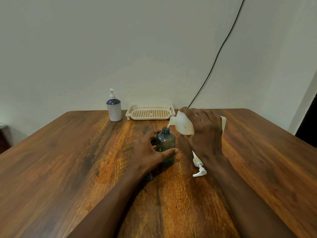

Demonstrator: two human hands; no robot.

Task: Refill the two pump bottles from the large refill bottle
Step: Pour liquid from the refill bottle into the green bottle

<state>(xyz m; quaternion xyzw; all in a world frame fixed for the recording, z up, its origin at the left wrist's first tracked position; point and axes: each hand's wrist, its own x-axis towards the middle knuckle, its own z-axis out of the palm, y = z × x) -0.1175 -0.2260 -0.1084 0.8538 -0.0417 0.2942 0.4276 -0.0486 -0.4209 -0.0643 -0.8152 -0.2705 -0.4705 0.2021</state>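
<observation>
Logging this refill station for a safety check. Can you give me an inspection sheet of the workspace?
Surface: wooden table, no spill seen.
Job's things: refill bottle tilted over the open dark bottle; loose pump head lies by the right wrist; white pump bottle, pump on, at the far edge.
Clutter: empty perforated tray beside it.
Grips: left hand holds the dark bottle; right hand holds the refill bottle.
Cables: black cable down the wall.
Surroundings: pale wall; dark opening at right.

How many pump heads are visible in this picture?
2. The mounted pump head tops the white bottle at the far edge of the table, left of the tray. The loose pump head lies beside the right forearm. None appears hidden.
</observation>
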